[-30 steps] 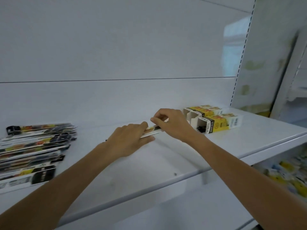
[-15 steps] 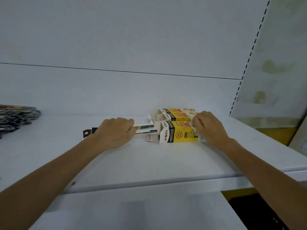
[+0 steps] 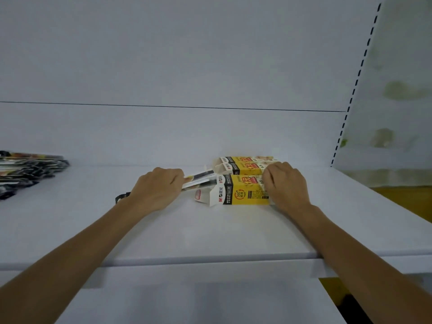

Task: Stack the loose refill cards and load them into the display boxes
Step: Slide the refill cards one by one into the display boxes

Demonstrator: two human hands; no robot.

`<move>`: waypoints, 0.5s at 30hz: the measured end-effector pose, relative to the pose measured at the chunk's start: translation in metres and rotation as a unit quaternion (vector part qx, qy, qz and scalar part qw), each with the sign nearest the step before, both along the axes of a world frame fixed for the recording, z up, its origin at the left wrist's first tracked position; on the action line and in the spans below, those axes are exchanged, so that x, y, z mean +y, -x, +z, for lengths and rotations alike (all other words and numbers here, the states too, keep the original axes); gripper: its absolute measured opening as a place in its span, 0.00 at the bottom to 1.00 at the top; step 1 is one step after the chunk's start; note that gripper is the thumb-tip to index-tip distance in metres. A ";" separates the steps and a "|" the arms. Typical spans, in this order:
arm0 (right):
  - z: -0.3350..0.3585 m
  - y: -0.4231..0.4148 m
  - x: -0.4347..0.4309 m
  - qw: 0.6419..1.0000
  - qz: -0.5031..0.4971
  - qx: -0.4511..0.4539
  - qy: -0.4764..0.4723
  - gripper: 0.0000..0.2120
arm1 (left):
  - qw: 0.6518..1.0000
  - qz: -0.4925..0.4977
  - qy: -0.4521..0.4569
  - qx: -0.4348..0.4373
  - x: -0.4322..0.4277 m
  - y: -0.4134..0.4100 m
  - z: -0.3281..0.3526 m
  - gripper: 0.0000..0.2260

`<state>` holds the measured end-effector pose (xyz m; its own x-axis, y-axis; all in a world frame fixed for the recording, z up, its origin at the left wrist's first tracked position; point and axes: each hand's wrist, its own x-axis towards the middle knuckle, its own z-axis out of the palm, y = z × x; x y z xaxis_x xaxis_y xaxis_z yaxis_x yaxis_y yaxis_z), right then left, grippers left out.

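Note:
Two yellow-and-white display boxes lie on their sides on the white shelf [image 3: 210, 235]. The near box [image 3: 236, 191] has its open flap end facing left; the far box [image 3: 243, 163] lies just behind it. My left hand [image 3: 156, 189] grips a small stack of refill cards [image 3: 201, 178], whose right end is at the near box's open mouth. The stack's black left end sticks out behind my wrist. My right hand [image 3: 286, 185] grips the near box's right end. A pile of loose refill cards [image 3: 25, 170] lies at the far left of the shelf.
The shelf's front edge runs across the lower part of the view, with another white surface [image 3: 187, 298] below it. A white back panel [image 3: 187, 78] rises behind the boxes, and a perforated upright [image 3: 353, 90] bounds the shelf on the right.
My right hand left the card stack and took hold of the near box's right end. My left hand has carried the stack rightwards to the box's mouth. The view has swung right.

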<state>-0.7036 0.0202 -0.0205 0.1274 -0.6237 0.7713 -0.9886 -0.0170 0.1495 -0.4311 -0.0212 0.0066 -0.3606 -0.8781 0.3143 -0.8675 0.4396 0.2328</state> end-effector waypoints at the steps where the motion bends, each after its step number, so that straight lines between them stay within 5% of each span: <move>1: 0.001 0.001 -0.001 1.000 -0.003 0.012 0.003 0.07 | 1.000 -0.007 -0.003 -0.017 0.000 -0.004 0.000 0.15; 7: -0.004 0.005 -0.009 0.998 0.019 -0.054 0.039 0.13 | 0.992 -0.078 -0.008 -0.100 0.000 0.013 0.002 0.13; 12: -0.007 0.007 -0.008 0.997 0.023 -0.054 0.049 0.11 | 0.970 -0.135 -0.151 0.135 -0.008 0.045 0.000 0.03; 15: -0.009 0.007 -0.011 0.996 0.024 -0.072 0.042 0.11 | 0.965 -0.171 -0.153 0.124 -0.011 0.051 0.006 0.10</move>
